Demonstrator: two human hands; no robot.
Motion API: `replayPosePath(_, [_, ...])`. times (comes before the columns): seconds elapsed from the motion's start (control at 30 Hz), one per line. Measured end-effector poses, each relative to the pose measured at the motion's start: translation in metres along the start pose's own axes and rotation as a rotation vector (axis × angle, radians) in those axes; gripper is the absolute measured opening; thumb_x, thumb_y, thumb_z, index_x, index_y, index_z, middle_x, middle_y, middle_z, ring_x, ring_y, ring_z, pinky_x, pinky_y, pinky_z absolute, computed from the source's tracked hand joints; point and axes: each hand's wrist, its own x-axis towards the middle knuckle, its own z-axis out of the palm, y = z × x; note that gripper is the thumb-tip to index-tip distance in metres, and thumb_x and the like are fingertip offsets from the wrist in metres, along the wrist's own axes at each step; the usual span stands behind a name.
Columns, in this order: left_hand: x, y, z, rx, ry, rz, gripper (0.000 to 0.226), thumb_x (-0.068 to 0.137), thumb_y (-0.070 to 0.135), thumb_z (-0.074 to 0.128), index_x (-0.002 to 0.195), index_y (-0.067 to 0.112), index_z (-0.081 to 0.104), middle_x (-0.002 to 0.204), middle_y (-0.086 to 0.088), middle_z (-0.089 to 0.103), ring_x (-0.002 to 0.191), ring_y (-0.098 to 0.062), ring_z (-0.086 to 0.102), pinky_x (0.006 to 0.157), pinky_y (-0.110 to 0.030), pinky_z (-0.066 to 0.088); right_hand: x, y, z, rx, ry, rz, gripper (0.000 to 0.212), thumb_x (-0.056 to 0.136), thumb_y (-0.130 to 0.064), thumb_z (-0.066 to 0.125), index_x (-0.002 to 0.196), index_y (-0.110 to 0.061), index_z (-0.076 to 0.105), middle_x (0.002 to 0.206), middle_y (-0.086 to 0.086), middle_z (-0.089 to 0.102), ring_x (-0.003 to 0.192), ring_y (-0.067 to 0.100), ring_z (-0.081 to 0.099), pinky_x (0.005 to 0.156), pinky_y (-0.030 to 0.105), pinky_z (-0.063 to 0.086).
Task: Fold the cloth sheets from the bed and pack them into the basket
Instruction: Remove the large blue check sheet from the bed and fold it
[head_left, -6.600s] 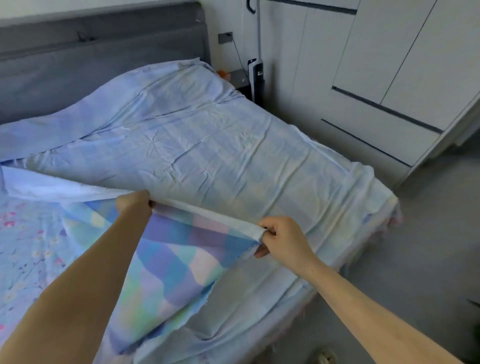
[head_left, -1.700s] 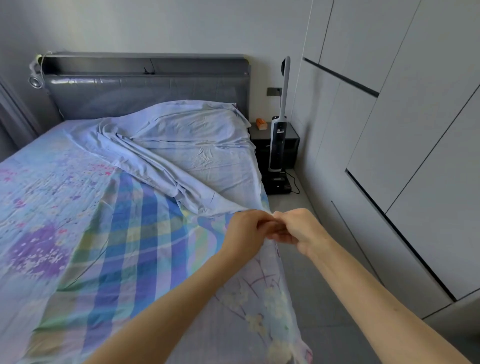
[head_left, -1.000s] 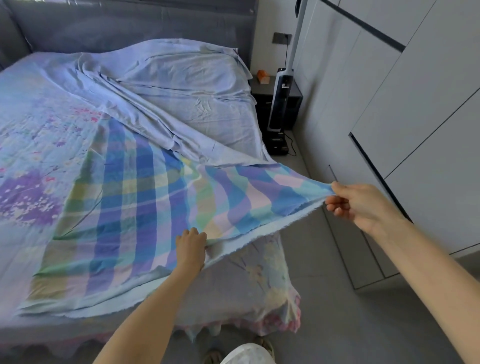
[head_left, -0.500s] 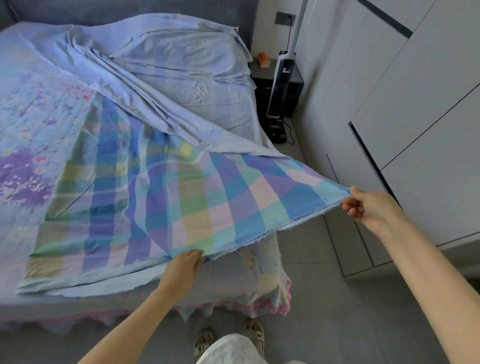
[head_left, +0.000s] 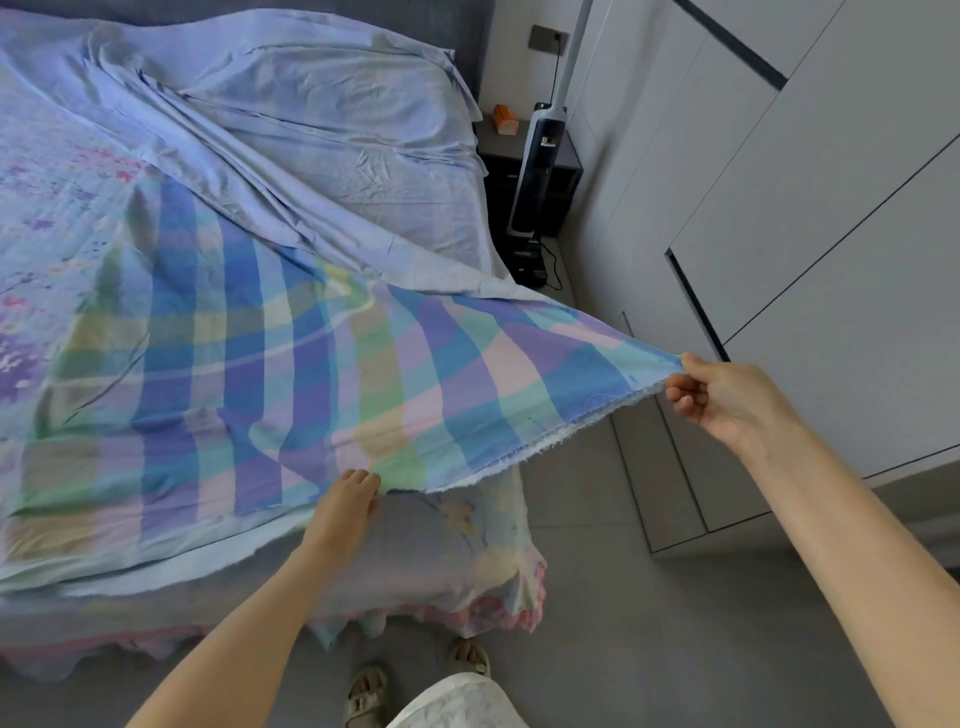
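Checked sheet (head_left: 291, 384), in blue, green, pink and pale yellow squares, lies spread over the near part of the bed (head_left: 156, 613), its frayed near edge running from the left side of the mattress out past the bed's corner. The right hand (head_left: 727, 397) has closed its thumb and fingers on the sheet's far right corner and holds it stretched out in the air, clear of the mattress and over the grey floor (head_left: 675, 623) beside the white wardrobe doors (head_left: 831, 234). The left hand (head_left: 348, 504) sits at the same frayed edge, nearer the middle, at the rim of the mattress; its fingers are curled at the hem, and it seems to pinch the cloth, though the grip itself is hidden under the knuckles. Between the two hands the edge hangs taut in a straight line. Under the checked sheet lies a floral bedcover (head_left: 467, 545) with a pink ruffled hem, hanging down the bed's side. Farther up the bed a plain pale-blue sheet (head_left: 322, 135) lies rumpled, its lower edge overlapping the checked one. An upright vacuum cleaner (head_left: 540, 171) stands by a dark nightstand (head_left: 504, 156).
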Motion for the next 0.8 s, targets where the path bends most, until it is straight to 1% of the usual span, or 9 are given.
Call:
replayPosePath(0.1, [-0.016,-0.016,-0.016,-0.041,0.058,0.006,0.031,0.078,-0.005,0.057,0.064,0.016,0.039,0.065,-0.005,0.042,0.060,-0.024,0.045,0.056,-0.030,0.029,0.012,0.006,-0.001,-0.016,0.012,0.019,0.020,0.098,-0.012,0.049,0.081,-0.004,0.054,0.039,-0.001,0.056,0.033,0.005,0.051,0.033,0.013,0.039])
replayPosePath(0.23, [-0.042,-0.034,-0.081,-0.006,0.197,0.048,0.022,0.065,0.005,0.056,0.067,0.019,0.039,0.062,-0.007,0.051,0.053,-0.024,0.049,0.052,-0.027,0.032,0.031,0.037,0.009,-0.158,0.059,0.055,0.025,0.099,-0.014,0.047,0.076,-0.004,0.052,0.036,-0.002,0.055,0.030,0.004,0.051,0.031,0.012,0.038])
replayPosePath(0.37, [-0.061,-0.052,-0.148,0.189,0.159,0.248,0.012,0.068,0.014,0.053,0.079,0.015,0.058,0.068,-0.001,0.061,0.064,-0.018,0.054,0.051,-0.024,0.043,0.037,0.087,0.013,-0.275,0.103,0.097,0.032,0.099,-0.013,0.044,0.071,0.000,0.052,0.034,-0.001,0.054,0.027,0.004,0.049,0.028,0.012,0.037])
replayPosePath(0.5, [-0.079,-0.070,-0.149,0.353,-0.062,0.512,0.013,0.069,0.022,0.044,0.072,0.023,0.056,0.068,0.009,0.057,0.065,-0.008,0.050,0.056,-0.019,0.042,0.028,0.151,0.007,-0.366,0.147,0.175,0.030,0.098,-0.012,0.044,0.077,0.005,0.057,0.038,0.003,0.056,0.026,0.004,0.048,0.029,0.012,0.037])
replayPosePath(0.57, [-0.079,-0.073,-0.125,0.404,-0.189,0.628,0.010,0.064,0.021,0.043,0.071,0.026,0.047,0.061,0.010,0.055,0.053,-0.008,0.055,0.054,-0.017,0.038,0.021,0.187,0.006,-0.412,0.183,0.205,0.034,0.098,-0.011,0.044,0.068,0.000,0.056,0.044,0.008,0.057,0.026,0.007,0.048,0.029,0.012,0.037])
replayPosePath(0.63, [-0.079,-0.079,-0.088,0.403,-0.234,0.743,0.018,0.073,0.024,0.050,0.076,0.029,0.033,0.058,0.011,0.054,0.054,-0.003,0.054,0.052,-0.013,0.038,0.017,0.221,0.004,-0.468,0.211,0.223,0.038,0.098,-0.011,0.043,0.065,-0.001,0.057,0.051,0.012,0.057,0.032,0.012,0.049,0.031,0.015,0.038])
replayPosePath(0.7, [-0.082,-0.093,-0.040,0.409,-0.327,0.676,0.030,0.069,0.028,0.068,0.072,0.030,0.039,0.055,0.013,0.053,0.053,-0.002,0.053,0.047,-0.013,0.041,0.022,0.257,0.003,-0.515,0.246,0.254,0.038,0.098,-0.013,0.042,0.068,0.003,0.060,0.053,0.012,0.058,0.041,0.019,0.052,0.039,0.022,0.044])
replayPosePath(0.77, [-0.087,-0.094,0.003,0.444,-0.479,0.500,0.046,0.029,0.022,0.089,0.053,0.026,0.051,0.052,0.012,0.052,0.045,-0.006,0.054,0.039,-0.013,0.040,0.034,0.291,0.000,-0.574,0.295,0.272,0.038,0.098,-0.015,0.042,0.074,0.007,0.062,0.054,0.012,0.060,0.050,0.026,0.057,0.054,0.033,0.051])
replayPosePath(0.8, [-0.087,-0.094,0.021,0.456,-0.532,0.430,0.047,0.021,0.018,0.090,0.051,0.024,0.055,0.053,0.011,0.054,0.047,-0.007,0.056,0.040,-0.014,0.041,0.041,0.303,0.000,-0.611,0.316,0.268,0.039,0.098,-0.016,0.042,0.075,0.007,0.063,0.055,0.014,0.061,0.055,0.030,0.061,0.062,0.039,0.053])
